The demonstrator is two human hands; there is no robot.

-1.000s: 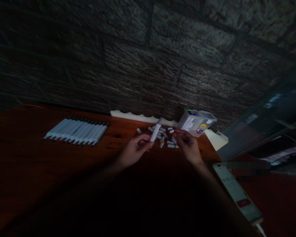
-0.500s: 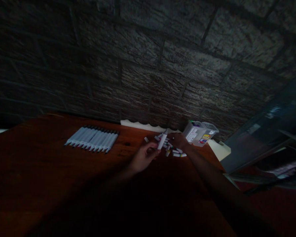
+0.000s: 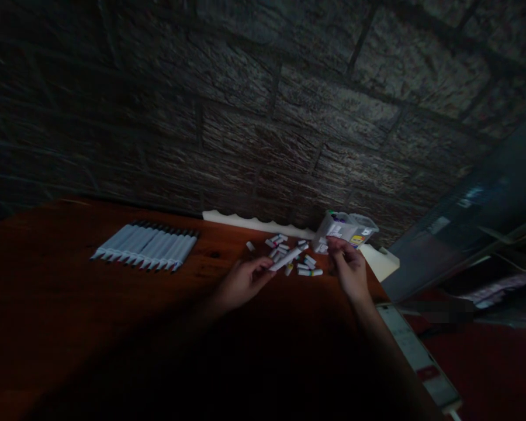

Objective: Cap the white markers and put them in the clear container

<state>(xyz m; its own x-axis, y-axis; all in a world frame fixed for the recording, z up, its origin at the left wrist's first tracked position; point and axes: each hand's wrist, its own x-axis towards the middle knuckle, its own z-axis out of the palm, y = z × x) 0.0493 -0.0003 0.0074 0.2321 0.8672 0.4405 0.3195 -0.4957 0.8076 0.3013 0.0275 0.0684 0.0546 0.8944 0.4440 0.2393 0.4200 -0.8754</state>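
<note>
My left hand [image 3: 242, 283] pinches a white marker [image 3: 286, 259] near its lower end, with the marker tilted up to the right. Beneath and around it, several loose white marker caps [image 3: 310, 272] with coloured bands lie scattered on the wooden table. My right hand [image 3: 350, 270] is raised beside them, in front of the clear plastic box [image 3: 364, 224]. Its thumb and fingers are drawn together; what they hold, if anything, is too dark to make out. Off to the left, several white markers [image 3: 144, 245] lie side by side in a neat row.
A white wavy-edged strip [image 3: 258, 224] runs along the foot of the stone wall [image 3: 245, 128]. A pale piece [image 3: 383, 263] lies by the table's right corner. Below it, a phone [image 3: 421, 356] with a lit screen and a cable rests near my right forearm.
My right hand reached into the loose caps, then drew back right to the front of the box. The marker in my left hand has tipped from steep to flatter, toward the right.
</note>
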